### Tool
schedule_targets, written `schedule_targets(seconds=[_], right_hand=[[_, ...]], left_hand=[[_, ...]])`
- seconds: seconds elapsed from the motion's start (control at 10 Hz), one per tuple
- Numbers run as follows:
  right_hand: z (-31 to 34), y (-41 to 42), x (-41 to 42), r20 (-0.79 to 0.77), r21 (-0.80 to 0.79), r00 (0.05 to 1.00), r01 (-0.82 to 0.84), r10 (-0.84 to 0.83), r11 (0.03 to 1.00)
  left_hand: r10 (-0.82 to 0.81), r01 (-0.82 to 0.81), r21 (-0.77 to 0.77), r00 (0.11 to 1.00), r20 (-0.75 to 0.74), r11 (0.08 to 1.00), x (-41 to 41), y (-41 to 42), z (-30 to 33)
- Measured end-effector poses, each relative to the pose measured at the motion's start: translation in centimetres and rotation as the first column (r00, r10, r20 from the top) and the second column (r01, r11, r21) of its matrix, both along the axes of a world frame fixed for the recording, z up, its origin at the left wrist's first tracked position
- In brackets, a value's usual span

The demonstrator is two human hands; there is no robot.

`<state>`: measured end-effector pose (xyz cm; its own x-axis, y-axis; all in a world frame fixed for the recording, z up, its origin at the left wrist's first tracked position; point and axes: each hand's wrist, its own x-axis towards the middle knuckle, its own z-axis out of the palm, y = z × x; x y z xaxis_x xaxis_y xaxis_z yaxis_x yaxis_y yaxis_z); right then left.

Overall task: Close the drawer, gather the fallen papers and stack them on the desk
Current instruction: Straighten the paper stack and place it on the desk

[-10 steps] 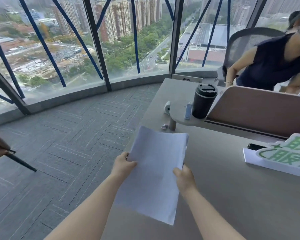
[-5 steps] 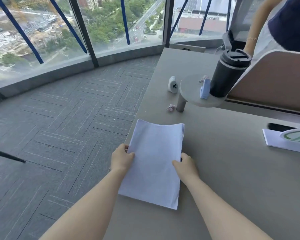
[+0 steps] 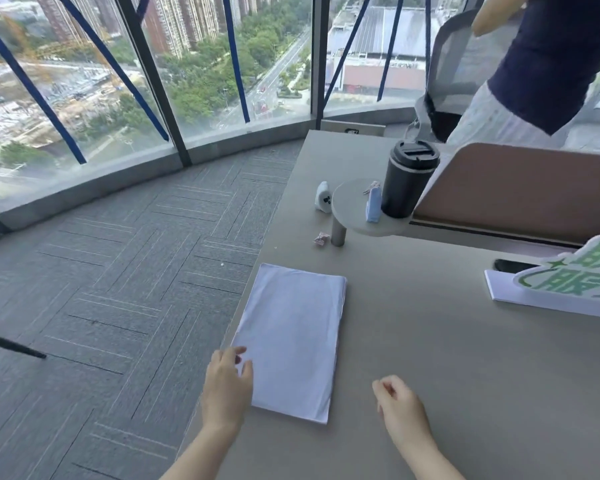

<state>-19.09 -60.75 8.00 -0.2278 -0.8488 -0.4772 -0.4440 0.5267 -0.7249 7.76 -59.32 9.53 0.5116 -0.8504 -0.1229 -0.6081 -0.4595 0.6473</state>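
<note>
A stack of white papers (image 3: 291,337) lies flat on the grey desk (image 3: 447,358), close to its left edge. My left hand (image 3: 227,379) hovers at the stack's near left corner, fingers apart, fingertips at the paper's edge, holding nothing. My right hand (image 3: 400,405) is off to the right of the stack, above bare desk, fingers loosely curled and empty. No drawer is in view.
A black travel cup (image 3: 407,178) and a small blue item (image 3: 374,204) stand on a round raised shelf (image 3: 352,209). A white figurine (image 3: 323,196), a candy wrapper (image 3: 321,239), a green-lettered sign (image 3: 568,275), a brown partition (image 3: 520,188) and another person on a chair (image 3: 541,64) are beyond. Carpet lies left.
Both hands held the stack a second ago and lowered it onto the desk. Now both hands have let go and pulled back, the right hand moving away to the right.
</note>
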Motion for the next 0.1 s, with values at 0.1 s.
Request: schedule_targets(seconds=[0.1], right_hand=[[1.63,4.05,-4.30,0.045,0.029,0.997,0.055,-0.056,0.998]], left_hand=[[-0.073,0.068,-0.107,0.996,-0.050,0.992,-2.47,5.50,-2.03]])
